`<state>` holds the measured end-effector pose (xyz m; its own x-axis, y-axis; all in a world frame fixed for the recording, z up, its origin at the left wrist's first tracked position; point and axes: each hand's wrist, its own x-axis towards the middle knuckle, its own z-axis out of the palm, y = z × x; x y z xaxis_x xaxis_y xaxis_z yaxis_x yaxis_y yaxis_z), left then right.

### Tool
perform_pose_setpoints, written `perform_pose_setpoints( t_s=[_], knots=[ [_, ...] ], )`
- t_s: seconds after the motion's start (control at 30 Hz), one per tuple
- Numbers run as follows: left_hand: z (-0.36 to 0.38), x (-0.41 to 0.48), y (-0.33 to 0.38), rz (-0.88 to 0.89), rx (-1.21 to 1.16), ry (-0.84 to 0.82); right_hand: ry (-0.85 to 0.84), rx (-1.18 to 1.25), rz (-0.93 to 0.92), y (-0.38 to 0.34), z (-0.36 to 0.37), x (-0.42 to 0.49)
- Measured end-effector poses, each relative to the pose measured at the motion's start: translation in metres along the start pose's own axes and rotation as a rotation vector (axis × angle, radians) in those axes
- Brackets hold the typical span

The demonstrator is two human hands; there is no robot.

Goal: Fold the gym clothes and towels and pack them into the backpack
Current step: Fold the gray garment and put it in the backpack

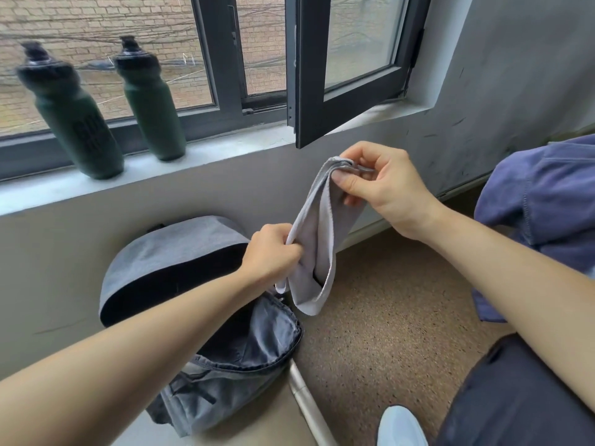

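Nearest, at the bottom edge, is the toe of a pale blue shoe (402,426), with a dark trouser leg (515,397) to its right. Left of the shoe runs a smooth silver metal tube (309,403). It borders the pale beige surface where the backpack (206,358) lies. The backpack is grey woven fabric, unzipped, with a darker lining showing and its rounded flap standing open against the wall.

Above the open mouth of the backpack hangs the towel (318,246), light grey, thin and finely ribbed, doubled into a long loop. The left hand (273,255) clutches the towel's lower left edge in a fist. The right hand (386,188), higher and apart from the left, pinches the towel's bunched top between thumb and fingers.

The floor (386,317) is speckled brown. At the right lies a blue garment (541,214) with visible seam stitching.

Farther off, on the grey windowsill (225,146), stand two dark green plastic bottles (77,114) with black caps. The left one carries dark lettering, too blurred to read. Behind them is a black-framed window (347,59), its sash swung inward, and a brick wall lies beyond.
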<state>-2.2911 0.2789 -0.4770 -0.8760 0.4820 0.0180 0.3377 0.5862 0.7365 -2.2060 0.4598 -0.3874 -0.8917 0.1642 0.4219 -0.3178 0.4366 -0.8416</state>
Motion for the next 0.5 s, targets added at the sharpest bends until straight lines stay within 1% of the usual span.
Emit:
perform_pose_setpoints(
  t_s=[0.07,0.13,0.2,0.27,0.3,0.33,0.4,0.43,0.5],
  knots=[
    [0.002,0.001,-0.011,-0.048,-0.015,-0.052,0.009,0.061,-0.004,0.002,-0.004,0.001],
    [0.004,0.001,-0.02,-0.128,-0.032,-0.064,0.016,0.112,-0.012,0.002,-0.007,0.002],
    [0.007,0.0,-0.026,-0.235,-0.119,-0.09,0.023,0.152,-0.018,0.001,-0.009,0.002],
    [0.01,-0.002,-0.025,-0.319,-0.223,-0.078,0.033,0.182,-0.023,-0.001,-0.009,0.001],
    [0.01,-0.004,-0.022,-0.32,-0.217,-0.038,0.034,0.187,-0.023,-0.001,-0.009,0.001],
    [0.01,-0.006,-0.018,-0.288,-0.156,0.034,0.029,0.185,-0.023,-0.002,-0.007,0.0],
    [0.008,-0.011,-0.002,-0.177,0.023,0.23,0.003,0.159,-0.033,-0.004,-0.005,-0.002],
    [0.006,-0.014,0.007,-0.122,0.058,0.32,-0.02,0.135,-0.042,-0.005,-0.003,-0.003],
    [0.002,-0.014,0.021,-0.034,0.023,0.456,-0.068,0.076,-0.064,-0.006,0.001,-0.005]
  ],
)
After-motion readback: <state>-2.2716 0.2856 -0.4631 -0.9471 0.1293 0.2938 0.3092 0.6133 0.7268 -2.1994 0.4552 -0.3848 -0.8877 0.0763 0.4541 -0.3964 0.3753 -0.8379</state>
